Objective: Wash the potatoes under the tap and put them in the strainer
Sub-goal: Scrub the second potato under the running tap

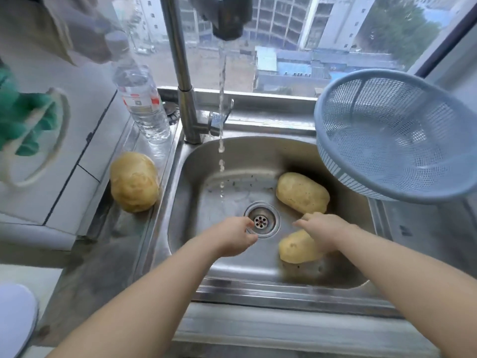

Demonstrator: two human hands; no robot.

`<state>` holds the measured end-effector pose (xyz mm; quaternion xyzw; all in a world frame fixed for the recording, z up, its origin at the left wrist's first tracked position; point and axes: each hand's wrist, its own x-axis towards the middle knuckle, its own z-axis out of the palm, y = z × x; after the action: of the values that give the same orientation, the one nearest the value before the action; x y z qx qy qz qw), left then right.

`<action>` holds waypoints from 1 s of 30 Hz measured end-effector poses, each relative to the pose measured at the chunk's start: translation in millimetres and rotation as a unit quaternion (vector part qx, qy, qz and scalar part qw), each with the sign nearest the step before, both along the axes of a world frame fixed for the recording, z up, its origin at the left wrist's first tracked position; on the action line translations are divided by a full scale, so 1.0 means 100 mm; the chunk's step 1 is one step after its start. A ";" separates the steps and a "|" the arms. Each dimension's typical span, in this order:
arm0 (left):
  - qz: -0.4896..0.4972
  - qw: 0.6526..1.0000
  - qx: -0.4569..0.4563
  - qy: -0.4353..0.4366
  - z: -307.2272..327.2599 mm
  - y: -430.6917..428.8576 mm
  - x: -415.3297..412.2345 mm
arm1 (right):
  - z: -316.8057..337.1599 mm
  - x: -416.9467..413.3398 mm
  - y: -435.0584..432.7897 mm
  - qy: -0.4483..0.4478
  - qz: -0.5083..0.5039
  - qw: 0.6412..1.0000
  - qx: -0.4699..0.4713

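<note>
Water runs in a thin stream from the tap (227, 19) into the steel sink (232, 288). Two yellow potatoes lie in the basin: one (302, 193) at the right wall, one (296, 248) nearer me, partly under my right hand (322, 229), which rests over it with fingers spread. My left hand (233, 237) hovers by the drain (262, 221), fingers loosely curled, holding nothing. A third potato (134, 181) sits on the ledge left of the sink. The pale blue strainer (397, 133) leans tilted at the sink's right, with nothing in it.
A clear plastic water bottle (140, 96) stands at the back left beside the tap's steel pipe (180, 68). A green and white cloth item (25, 120) hangs at the far left. A window runs behind the sink.
</note>
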<state>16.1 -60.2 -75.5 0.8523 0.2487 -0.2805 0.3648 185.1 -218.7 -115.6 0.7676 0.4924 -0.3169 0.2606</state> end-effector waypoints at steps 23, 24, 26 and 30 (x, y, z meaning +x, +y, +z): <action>0.227 0.967 -0.107 -0.035 -0.10 -0.01 0.15 | -0.18 -0.13 0.26 0.163 -0.162 0.949 0.214; 0.277 0.950 -0.132 -0.054 -0.08 0.00 0.13 | -0.05 -0.19 0.36 0.191 -0.203 0.925 0.260; 0.406 0.880 -0.226 -0.097 0.01 0.02 0.11 | 0.23 -0.31 0.58 0.236 -0.278 0.873 0.323; 0.540 0.725 -0.391 -0.173 0.20 0.11 0.10 | 0.55 -0.66 0.96 0.280 -0.403 0.776 0.395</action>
<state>26.3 -49.0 -55.8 0.3892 0.4680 0.0438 0.7922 119.0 -122.5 -60.6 0.8086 0.2712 -0.3716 -0.3668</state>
